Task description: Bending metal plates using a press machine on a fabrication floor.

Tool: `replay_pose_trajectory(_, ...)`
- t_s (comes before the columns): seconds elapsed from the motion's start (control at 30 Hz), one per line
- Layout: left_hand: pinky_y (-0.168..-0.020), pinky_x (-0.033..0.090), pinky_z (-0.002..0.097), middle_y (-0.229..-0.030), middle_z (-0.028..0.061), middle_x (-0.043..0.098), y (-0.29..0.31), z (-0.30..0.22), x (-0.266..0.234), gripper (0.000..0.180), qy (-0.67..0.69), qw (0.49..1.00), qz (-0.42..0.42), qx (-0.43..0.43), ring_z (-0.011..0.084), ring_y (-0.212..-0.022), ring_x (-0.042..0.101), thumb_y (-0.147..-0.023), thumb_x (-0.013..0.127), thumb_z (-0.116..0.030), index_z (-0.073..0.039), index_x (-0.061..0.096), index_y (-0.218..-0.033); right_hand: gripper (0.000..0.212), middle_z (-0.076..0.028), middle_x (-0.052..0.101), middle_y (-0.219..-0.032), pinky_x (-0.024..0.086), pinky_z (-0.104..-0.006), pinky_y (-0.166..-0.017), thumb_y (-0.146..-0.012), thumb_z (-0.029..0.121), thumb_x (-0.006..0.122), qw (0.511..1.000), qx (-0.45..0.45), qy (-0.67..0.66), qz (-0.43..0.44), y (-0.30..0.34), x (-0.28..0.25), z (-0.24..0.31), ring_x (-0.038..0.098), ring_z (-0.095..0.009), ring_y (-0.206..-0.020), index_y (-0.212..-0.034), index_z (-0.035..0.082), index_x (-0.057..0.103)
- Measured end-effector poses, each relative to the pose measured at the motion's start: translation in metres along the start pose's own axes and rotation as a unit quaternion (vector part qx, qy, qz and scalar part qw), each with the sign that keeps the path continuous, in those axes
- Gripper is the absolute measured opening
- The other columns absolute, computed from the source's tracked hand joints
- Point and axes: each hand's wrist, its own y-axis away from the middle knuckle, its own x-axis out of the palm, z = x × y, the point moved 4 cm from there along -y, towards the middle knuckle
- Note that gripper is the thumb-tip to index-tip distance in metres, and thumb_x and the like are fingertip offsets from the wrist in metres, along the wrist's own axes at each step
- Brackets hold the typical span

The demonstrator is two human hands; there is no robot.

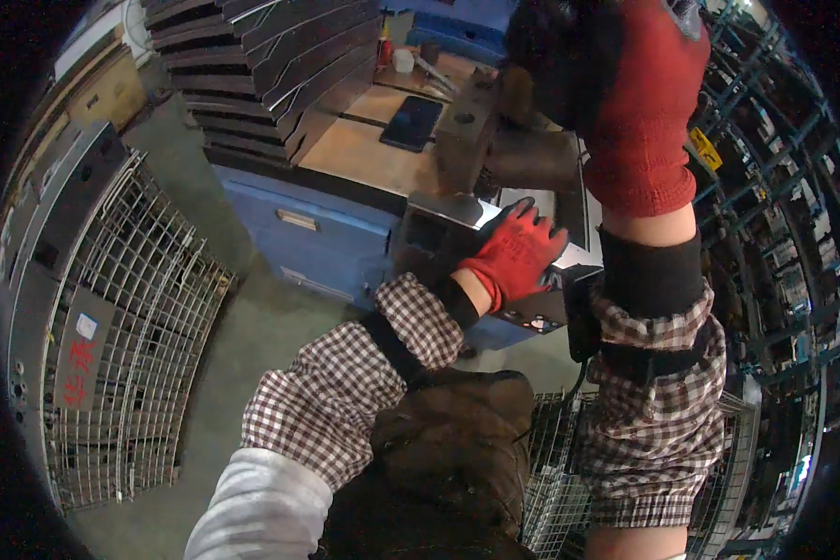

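Note:
My left hand (521, 248), in a red glove with dark fingers, is closed over the edge of a dark bent sheet-metal part (436, 209). Bright metal shows beside its fingers. The part lies at the front of a bench machine with a heavy dark steel block (467, 121) and a round dark bar (532, 159). My right hand (649, 103), also red-gloved, is raised beside the dark machine head at the top edge. Its fingers run into shadow and out of view, so their grip is hidden.
Dark bent metal pieces (261, 75) are stacked on the blue workbench (317, 233), left of a black phone (412, 123). A wire-mesh cage (140, 345) stands on the floor at left. Racks of parts (775, 196) line the right; another wire basket (555, 485) sits below.

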Motion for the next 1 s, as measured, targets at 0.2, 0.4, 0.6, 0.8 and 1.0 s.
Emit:
replay_pose_trajectory(0.2,-0.116,0.036,0.054,-0.122,0.021,0.065,0.008,0.002,-0.002,0.075,-0.014,1.0,-0.011,-0.014,0.042,-0.122,0.059,-0.07,0.086,-0.043,-0.007,0.058,-0.13,0.026,-0.01,0.07,-0.1,0.055,-0.028,-0.06,-0.096,0.011,0.068,0.986,-0.018,-0.165,-0.014,0.006,0.004,0.003,0.069,-0.018,-0.078,-0.119,-0.001,0.066)
replay_pose_trajectory(0.4,-0.115,0.037,0.0532,-0.121,0.0205,0.066,-0.001,0.0,0.004,0.071,0.011,0.999,-0.038,-0.001,0.0414,-0.121,0.06,-0.07,0.085,-0.037,-0.007,0.059,-0.129,0.035,-0.012,0.071,-0.107,0.059,-0.0341,-0.073,-0.092,0.007,0.071,0.99,-0.123,0.02,0.068,0.008,-0.004,0.015,0.072,-0.023,-0.091,-0.125,-0.002,0.063)
replay_pose_trajectory(0.6,-0.114,0.038,0.0523,-0.119,0.0201,0.067,0.0,0.007,0.015,0.067,0.044,0.997,-0.068,-0.002,0.0408,-0.119,0.061,-0.07,0.084,-0.031,-0.008,0.06,-0.128,0.031,-0.01,0.072,-0.108,0.059,-0.032,-0.074,-0.094,0.005,0.066,0.907,-0.334,0.255,0.019,0.012,0.007,-0.008,0.072,-0.023,-0.09,-0.125,0.002,0.066)
replay_pose_trajectory(0.8,-0.112,0.039,0.0515,-0.117,0.0197,0.068,0.004,0.028,0.045,0.064,0.444,0.867,-0.225,-0.014,0.0402,-0.118,0.062,-0.069,0.083,-0.025,-0.008,0.061,-0.127,0.03,-0.01,0.072,-0.107,0.058,-0.0293,-0.069,-0.096,0.001,0.06,0.9,-0.265,0.345,0.006,0.014,0.003,0.002,0.071,-0.02,-0.084,-0.125,0.002,0.066)
replay_pose_trajectory(1.0,-0.114,0.038,0.0521,-0.119,0.0198,0.068,0.005,0.041,0.106,0.063,0.682,0.671,-0.29,-0.031,0.041,-0.12,0.062,-0.07,0.083,-0.026,-0.009,0.061,-0.126,0.029,-0.009,0.072,-0.105,0.058,-0.0279,-0.065,-0.098,0.003,0.06,0.956,-0.161,0.242,0.025,0.016,0.012,0.018,0.071,-0.018,-0.083,-0.127,0.001,0.065)
